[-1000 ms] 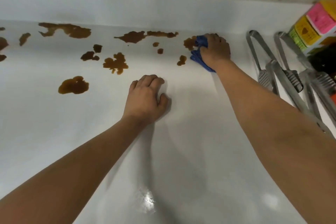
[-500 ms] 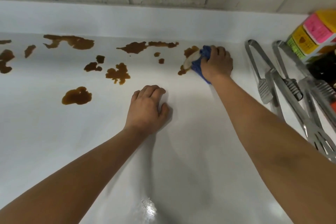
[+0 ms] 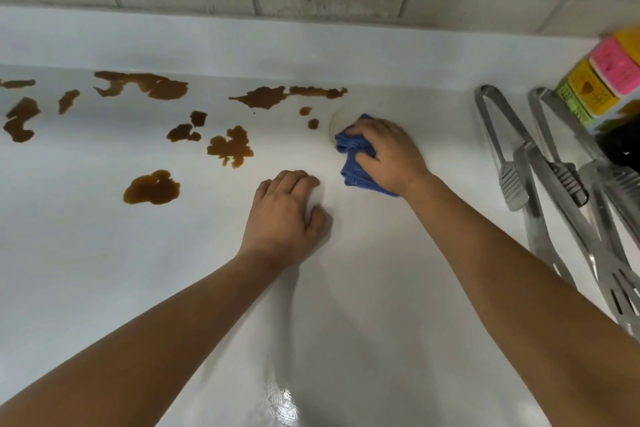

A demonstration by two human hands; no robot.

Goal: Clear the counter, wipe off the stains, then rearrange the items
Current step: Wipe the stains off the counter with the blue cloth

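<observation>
Head view: the right hand point(image 3: 388, 152) has its fingers curled around a bunched blue cloth point(image 3: 353, 163), pressing it on the white tabletop point(image 3: 346, 288) just right of the brown stains point(image 3: 228, 149). The left hand point(image 3: 284, 215) rests flat, fingers relaxed. The cloth looks soft and light, best gripped bunched from above.

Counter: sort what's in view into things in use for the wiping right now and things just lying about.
In use:
- blue cloth, gripped by right hand
- brown stains
- white counter, left hand resting on it

Lying about:
- metal tongs
- slotted spatula
- coloured-label containers
</observation>
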